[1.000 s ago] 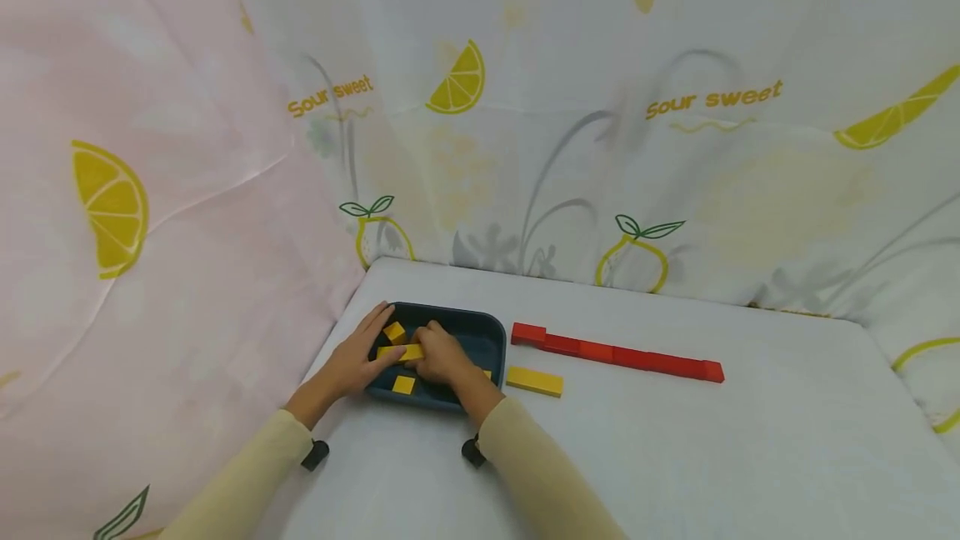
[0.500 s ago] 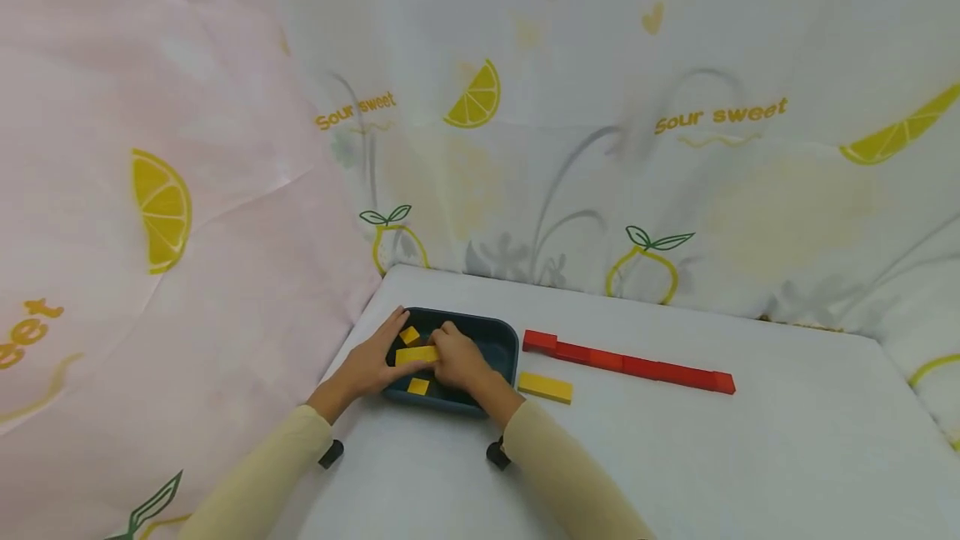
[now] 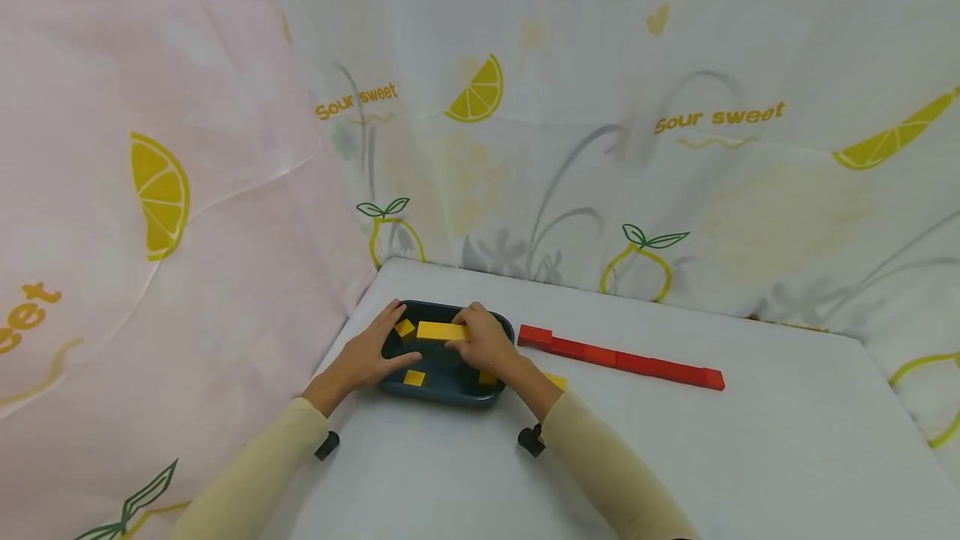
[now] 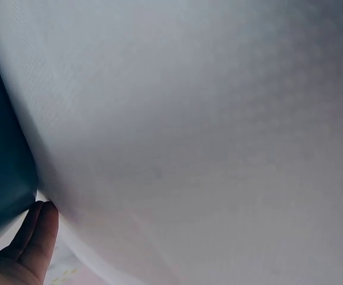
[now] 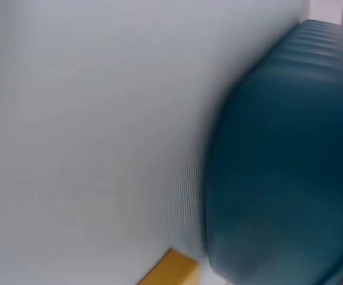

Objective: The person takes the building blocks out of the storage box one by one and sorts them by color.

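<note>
A dark blue tray (image 3: 438,395) stands at the table's left, with a few small yellow blocks (image 3: 414,377) inside. My right hand (image 3: 486,346) pinches the right end of a long yellow block (image 3: 440,331) above the tray. Along the tray's left side lies my left hand (image 3: 363,358), its fingers straight at the rim and its thumb stretched over the inside. In the left wrist view, two left fingers (image 4: 42,237) are beside the tray's outer wall (image 4: 2,160). The right wrist view shows mostly the tray's outside; the pinching fingertips are not visible there.
Right of the tray, a row of red blocks (image 3: 626,359) runs across the white table (image 3: 750,457). Another yellow block (image 3: 557,382) lies beside the tray, partly hidden by the right forearm. Printed cloth (image 3: 562,107) hangs behind the table and at the left.
My right hand has raised the long yellow block from the tray and moved it right and away from me. My left thumb has come off that block. The head view has shifted slightly.
</note>
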Available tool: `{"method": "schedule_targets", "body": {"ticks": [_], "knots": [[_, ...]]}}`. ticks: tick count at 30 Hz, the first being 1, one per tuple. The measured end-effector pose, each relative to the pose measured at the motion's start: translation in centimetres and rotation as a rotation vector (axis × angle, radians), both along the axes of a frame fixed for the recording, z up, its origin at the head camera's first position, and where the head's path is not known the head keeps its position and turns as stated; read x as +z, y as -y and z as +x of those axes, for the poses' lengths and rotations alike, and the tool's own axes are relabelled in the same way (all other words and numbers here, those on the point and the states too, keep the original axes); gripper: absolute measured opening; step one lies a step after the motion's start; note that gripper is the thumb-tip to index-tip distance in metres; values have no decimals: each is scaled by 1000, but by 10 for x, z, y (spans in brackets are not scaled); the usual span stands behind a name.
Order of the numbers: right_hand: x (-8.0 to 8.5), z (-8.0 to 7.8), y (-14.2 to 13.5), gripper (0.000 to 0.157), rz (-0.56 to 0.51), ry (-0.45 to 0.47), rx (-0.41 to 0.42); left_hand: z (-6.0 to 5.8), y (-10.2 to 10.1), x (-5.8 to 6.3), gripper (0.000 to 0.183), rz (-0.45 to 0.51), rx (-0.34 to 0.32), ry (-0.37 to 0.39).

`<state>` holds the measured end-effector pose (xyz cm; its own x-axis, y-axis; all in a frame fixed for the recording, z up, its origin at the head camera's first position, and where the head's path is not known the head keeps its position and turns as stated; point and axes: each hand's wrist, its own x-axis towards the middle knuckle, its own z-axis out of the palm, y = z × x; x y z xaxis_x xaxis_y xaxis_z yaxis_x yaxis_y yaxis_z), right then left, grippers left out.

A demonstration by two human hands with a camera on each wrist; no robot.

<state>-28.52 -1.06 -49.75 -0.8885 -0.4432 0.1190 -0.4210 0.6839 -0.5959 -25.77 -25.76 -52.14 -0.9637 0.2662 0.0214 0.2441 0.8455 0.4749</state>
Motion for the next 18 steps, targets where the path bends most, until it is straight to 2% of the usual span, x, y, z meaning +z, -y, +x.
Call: {"method": "schedule_targets", "body": {"ticks": [9, 14, 18], "knots": [[-2, 5, -13, 34, -4, 22, -26, -2, -2, -4, 100, 6, -11, 27], [1, 9, -16, 36, -49, -26, -14, -1, 0, -2, 99, 0, 6, 18], [10, 15, -22, 35, -71, -60, -9, -1, 1, 1, 99, 8, 1, 12]]}}
